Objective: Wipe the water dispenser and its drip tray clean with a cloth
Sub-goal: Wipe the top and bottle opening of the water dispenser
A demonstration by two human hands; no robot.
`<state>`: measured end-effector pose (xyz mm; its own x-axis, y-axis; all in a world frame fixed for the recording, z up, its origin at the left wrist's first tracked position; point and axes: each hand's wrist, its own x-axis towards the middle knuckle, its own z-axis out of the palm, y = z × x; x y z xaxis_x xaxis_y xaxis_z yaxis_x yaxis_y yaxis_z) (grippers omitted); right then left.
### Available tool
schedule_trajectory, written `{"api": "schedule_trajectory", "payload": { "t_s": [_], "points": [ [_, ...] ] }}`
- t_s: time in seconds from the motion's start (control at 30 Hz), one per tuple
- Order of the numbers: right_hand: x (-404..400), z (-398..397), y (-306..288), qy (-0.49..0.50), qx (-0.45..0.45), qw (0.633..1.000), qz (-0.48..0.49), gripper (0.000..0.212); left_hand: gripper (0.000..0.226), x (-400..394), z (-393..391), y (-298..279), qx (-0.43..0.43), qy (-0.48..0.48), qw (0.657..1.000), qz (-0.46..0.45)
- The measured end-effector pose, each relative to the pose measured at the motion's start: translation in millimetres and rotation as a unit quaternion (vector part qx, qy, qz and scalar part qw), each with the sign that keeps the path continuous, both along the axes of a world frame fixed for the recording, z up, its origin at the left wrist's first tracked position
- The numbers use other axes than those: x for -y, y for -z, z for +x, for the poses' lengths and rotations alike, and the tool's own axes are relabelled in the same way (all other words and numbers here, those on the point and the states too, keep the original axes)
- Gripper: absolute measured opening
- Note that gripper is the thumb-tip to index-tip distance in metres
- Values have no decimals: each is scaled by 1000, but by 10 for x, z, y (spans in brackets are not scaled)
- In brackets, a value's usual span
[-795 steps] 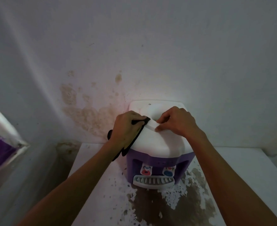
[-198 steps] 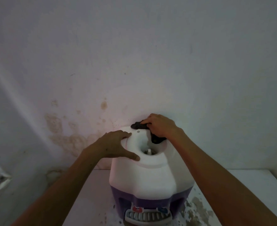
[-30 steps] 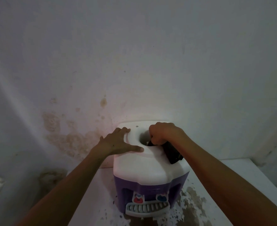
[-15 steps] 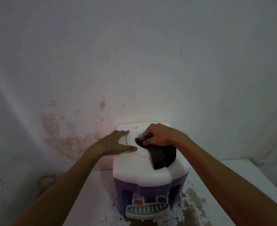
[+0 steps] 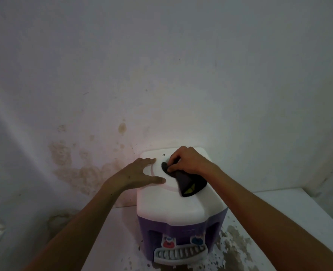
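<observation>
The dispenser (image 5: 178,204) stands on a white table (image 5: 291,210) against a stained wall (image 5: 79,169). It has a white top and a purple body, with a red tap (image 5: 169,243) and a blue tap (image 5: 197,240) on the front. Under the taps sits the drip tray (image 5: 180,253), white with a slotted grille. The cloth (image 5: 189,182) is dark, with a small yellow patch, and lies on the white top. The right hand (image 5: 189,162) pinches its upper end with curled fingers; the rest spreads below the hand, toward the front edge. The left hand (image 5: 138,175) rests flat on the top's left side, fingers straight and spread, just beside the cloth. The table paint is flaked near the dispenser's base.
</observation>
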<state>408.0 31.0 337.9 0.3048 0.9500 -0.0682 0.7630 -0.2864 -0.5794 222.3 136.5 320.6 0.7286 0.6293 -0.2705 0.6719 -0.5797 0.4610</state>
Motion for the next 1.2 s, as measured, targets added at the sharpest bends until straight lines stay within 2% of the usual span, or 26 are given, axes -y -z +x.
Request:
{"api": "schedule_trajectory", "payload": {
  "t_s": [0.27,0.43,0.5,0.63,0.77,0.83,0.9,0.97,1.1,1.2],
  "points": [
    [-259,-47,209,95,107,988,62,13,95,-19,-19,24,15,-1,1000,-14],
    [-294,-76,209,110,178,976,66,14,94,-9,-18,22,17,-4,1000,-16],
    [-305,-62,196,99,157,981,61,13,94,-25,-13,15,14,-4,1000,-13],
    [-225,-26,148,55,39,996,58,13,95,-53,-6,5,6,-1,1000,-8],
    [-77,9,83,-17,24,1000,7,9,96,-30,9,-20,-4,3,1000,3],
    [-13,34,-19,-47,54,996,-56,10,98,-39,8,-14,-7,-1,1000,3],
    [49,23,-151,-62,88,987,-122,20,99,-44,1,-7,-13,0,1000,2],
    [98,-10,-254,-70,121,978,-152,25,99,-30,-7,-3,-9,2,1000,-2],
    [125,-31,-301,-51,193,968,-155,21,98,-20,-31,31,0,0,1000,-12],
    [112,9,-179,-12,263,959,-107,16,98,-28,-41,50,2,0,1000,-14]
  ]
}}
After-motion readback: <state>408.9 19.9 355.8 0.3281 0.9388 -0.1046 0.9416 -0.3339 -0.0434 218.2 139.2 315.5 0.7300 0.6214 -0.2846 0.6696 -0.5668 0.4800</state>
